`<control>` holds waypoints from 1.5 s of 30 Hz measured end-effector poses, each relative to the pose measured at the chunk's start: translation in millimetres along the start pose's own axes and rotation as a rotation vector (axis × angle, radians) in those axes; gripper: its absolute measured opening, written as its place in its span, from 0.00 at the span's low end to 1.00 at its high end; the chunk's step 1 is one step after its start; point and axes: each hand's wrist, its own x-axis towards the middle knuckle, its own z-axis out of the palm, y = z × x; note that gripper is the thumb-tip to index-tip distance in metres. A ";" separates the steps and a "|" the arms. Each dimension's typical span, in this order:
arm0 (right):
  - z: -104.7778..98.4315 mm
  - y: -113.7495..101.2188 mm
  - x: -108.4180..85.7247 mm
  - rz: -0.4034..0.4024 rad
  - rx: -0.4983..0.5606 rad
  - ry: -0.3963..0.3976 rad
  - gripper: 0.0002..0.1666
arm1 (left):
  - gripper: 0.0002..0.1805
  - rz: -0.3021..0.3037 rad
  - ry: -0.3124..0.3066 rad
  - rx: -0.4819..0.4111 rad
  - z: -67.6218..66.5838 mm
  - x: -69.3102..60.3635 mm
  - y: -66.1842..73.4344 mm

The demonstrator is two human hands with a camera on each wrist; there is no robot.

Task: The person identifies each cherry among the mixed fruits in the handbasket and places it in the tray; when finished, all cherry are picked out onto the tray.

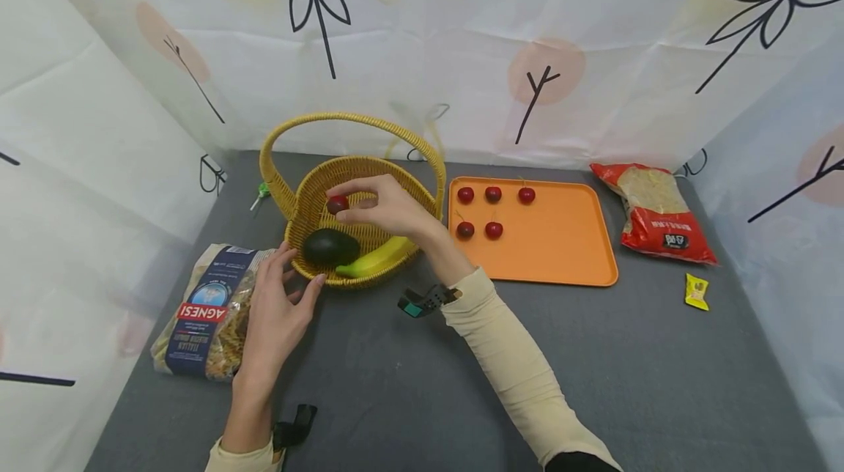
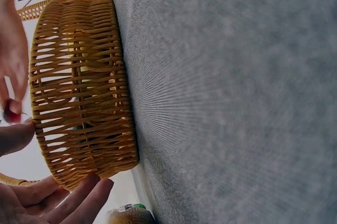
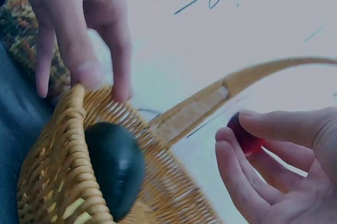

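Note:
My right hand (image 1: 385, 204) is over the yellow wicker basket (image 1: 431, 204), pinching a dark red cherry (image 1: 338, 204) between thumb and fingers. In the right wrist view, the cherry (image 3: 245, 133) is held above the basket's rim. Inside the basket lie a dark green avocado (image 1: 331, 247) and a yellow-green banana (image 1: 376, 258). My left hand (image 1: 280, 311) holds the basket's near left side, its thumb and fingers spread along the rim and outer wall. The woven wall (image 2: 84, 92) stands upright on the table in the left wrist view.
An orange tray (image 1: 554, 237) with several cherries (image 1: 493, 230) sits right of the basket. A pasta bag (image 1: 211, 311) lies beside my left hand. Farther right are a red snack bag (image 1: 659, 212) and a small yellow packet (image 1: 696, 291). A green item (image 1: 262, 191) lies behind the basket's left side.

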 end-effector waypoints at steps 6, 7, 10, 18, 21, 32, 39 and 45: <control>-11.8 -22.4 -36.3 -0.112 0.013 -0.035 0.24 | 0.38 -0.002 0.002 0.000 -0.6 -0.2 0.2; -13.9 -25.1 -42.6 -0.130 0.012 -0.030 0.24 | 0.38 -0.001 0.003 0.000 -0.7 -0.3 0.2; -20.5 -30.2 -61.2 -0.183 0.015 -0.010 0.23 | 0.37 0.001 0.005 -0.003 -0.8 -0.3 0.3; -45.6 -31.7 -113.9 -0.228 -0.023 0.018 0.20 | 0.37 0.009 0.012 -0.003 0.6 0.6 0.4; -60.1 -26.1 -131.0 -0.231 -0.075 0.046 0.22 | 0.37 0.008 0.015 -0.001 0.5 0.6 0.3; -118.8 28.1 -173.4 -0.050 -0.298 0.292 0.22 | 0.37 0.006 0.015 0.003 0.0 0.5 0.5; -141.5 76.4 -187.6 0.176 -0.413 0.362 0.23 | 0.37 0.004 0.011 0.010 0.2 1.1 1.2; -152.6 107.1 -193.2 0.246 -0.457 0.384 0.22 | 0.37 0.005 0.009 0.017 0.1 1.0 1.3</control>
